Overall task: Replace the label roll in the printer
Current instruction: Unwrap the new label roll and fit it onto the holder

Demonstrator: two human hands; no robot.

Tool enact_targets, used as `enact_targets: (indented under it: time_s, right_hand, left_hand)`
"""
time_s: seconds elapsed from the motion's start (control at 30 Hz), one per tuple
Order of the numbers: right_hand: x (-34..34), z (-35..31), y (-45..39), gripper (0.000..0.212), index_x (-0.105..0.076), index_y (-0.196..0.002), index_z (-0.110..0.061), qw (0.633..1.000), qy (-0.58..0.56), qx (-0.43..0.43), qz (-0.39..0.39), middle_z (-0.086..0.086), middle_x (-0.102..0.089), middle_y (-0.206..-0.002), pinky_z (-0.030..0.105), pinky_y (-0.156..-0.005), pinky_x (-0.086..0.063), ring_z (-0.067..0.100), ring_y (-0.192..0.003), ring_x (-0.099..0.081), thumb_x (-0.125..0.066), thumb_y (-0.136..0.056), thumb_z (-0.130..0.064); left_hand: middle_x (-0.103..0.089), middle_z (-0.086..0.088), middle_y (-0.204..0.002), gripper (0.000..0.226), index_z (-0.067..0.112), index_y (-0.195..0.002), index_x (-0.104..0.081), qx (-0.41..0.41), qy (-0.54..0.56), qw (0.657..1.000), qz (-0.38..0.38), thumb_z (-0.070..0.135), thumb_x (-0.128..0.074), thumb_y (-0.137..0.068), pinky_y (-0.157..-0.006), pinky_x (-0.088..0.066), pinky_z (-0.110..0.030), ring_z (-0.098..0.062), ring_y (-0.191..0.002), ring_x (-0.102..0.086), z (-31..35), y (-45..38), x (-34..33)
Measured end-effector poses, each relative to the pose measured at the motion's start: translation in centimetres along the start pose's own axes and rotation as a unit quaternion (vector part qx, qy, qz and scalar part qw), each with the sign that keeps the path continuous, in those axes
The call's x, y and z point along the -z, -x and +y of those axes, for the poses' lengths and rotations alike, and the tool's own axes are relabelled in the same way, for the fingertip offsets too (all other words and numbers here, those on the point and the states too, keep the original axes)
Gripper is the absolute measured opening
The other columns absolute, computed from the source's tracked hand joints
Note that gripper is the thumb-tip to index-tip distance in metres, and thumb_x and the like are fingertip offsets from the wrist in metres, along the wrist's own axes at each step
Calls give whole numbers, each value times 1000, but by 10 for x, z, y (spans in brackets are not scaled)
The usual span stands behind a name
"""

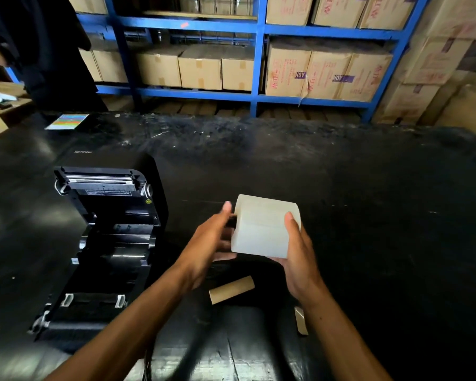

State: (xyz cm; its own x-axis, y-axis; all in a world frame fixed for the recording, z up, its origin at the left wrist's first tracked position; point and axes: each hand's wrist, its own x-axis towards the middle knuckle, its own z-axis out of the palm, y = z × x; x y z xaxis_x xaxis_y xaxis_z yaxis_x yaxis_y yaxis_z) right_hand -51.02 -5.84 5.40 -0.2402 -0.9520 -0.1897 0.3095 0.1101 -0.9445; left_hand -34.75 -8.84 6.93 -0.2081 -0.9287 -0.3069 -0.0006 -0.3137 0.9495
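Note:
A full white label roll (263,225) is held above the black table, to the right of the printer. My right hand (300,257) cups its right end from below, thumb on top. My left hand (208,243) is at its left end, fingers around a dark spindle that sticks out of the core. The black label printer (105,237) stands at the left with its lid swung open; its roll bay is empty. A bare brown cardboard core (231,290) lies on the table below my hands.
A second piece of cardboard (300,320) lies by my right forearm. A colourful card (66,121) rests at the table's far left. A person in dark clothes (47,50) stands at the back left. Blue shelving (259,61) with cartons lines the far side.

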Motion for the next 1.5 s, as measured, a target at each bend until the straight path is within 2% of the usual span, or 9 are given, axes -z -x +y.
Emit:
enact_targets:
  time_s: [0.13,0.27,0.37,0.5,0.6,0.7,0.9,1.3,1.5]
  right_hand:
    - [12,4,-10,26,-63,-101,-36,999,-22,-31,26,-7,-75,-95,40,-72,-59,13,-85,-72,-47,-88,-52]
    - [18,6,-16,31,-65,-104,-31,998,-43,-34,16,-4,-76,-96,40,-71,-60,15,-87,-72,-48,-88,-51]
    - [20,10,-17,33,-64,-109,-32,999,-43,-28,4,-4,-75,-100,43,-76,-60,15,-90,-71,-48,-88,-52]
    - [18,19,-12,37,-62,-115,-32,998,-42,-38,0,0,-73,-108,49,-84,-57,17,-96,-70,-48,-87,-53]
    - [14,24,-8,47,-42,-133,-42,999,-35,-34,4,-5,-67,-116,49,-83,-57,16,-100,-67,-48,-88,-52]
    - [12,28,-6,60,-19,-140,-50,999,-33,-37,17,-10,-59,-121,51,-86,-55,16,-104,-62,-47,-88,-51]
    - [2,35,-3,22,-61,-104,-44,999,-35,-28,2,-10,-74,-99,38,-68,-60,10,-90,-70,-48,-88,-50]
    - [-16,40,24,50,-55,-120,-36,1000,-5,10,4,-3,-69,-114,44,-86,-56,14,-99,-67,-52,-76,-59]
    - [-21,40,31,56,-50,-124,-39,999,25,27,-11,-3,-65,-120,43,-90,-55,16,-105,-64,-50,-74,-63]
  left_hand:
    - [-72,-7,-100,30,15,-113,-66,-1,-155,985,78,33,-54,-93,-79,-50,-29,-19,-91,-66,-37,-37,18]
    - [-60,-14,-126,45,13,-123,-60,8,-581,814,-9,31,-68,-82,-95,-48,-36,-30,-118,-55,-84,-59,43]
    - [-51,-14,-128,47,12,-122,-56,-16,-667,744,-32,31,-69,-81,-97,-45,-38,-31,-122,-46,-98,-64,51]
    - [-60,-13,-114,41,8,-113,-55,-40,-593,804,0,22,-72,-79,-86,-48,-36,-31,-110,-56,-106,-65,56]
    - [-62,-8,-73,20,10,-80,-58,-37,-374,922,93,7,-77,-73,-56,-48,-21,-23,-70,-63,-99,-60,59]
    - [-59,-1,-54,21,12,-74,-59,-55,-155,974,157,4,-78,-73,-43,-46,-21,-17,-53,-53,-82,-49,55]
    - [-66,-3,-63,15,18,-77,-59,-159,-68,972,157,11,-72,-81,-59,-58,-37,-15,-62,-62,-44,-8,37]
    - [-73,4,-83,11,16,-91,-69,-241,-194,937,159,11,-71,-82,-69,-58,-22,-2,-77,-67,-32,44,32]
    - [-76,-5,-91,14,16,-92,-71,-214,-103,961,144,4,-65,-86,-79,-60,-37,-21,-88,-71,-36,52,38]
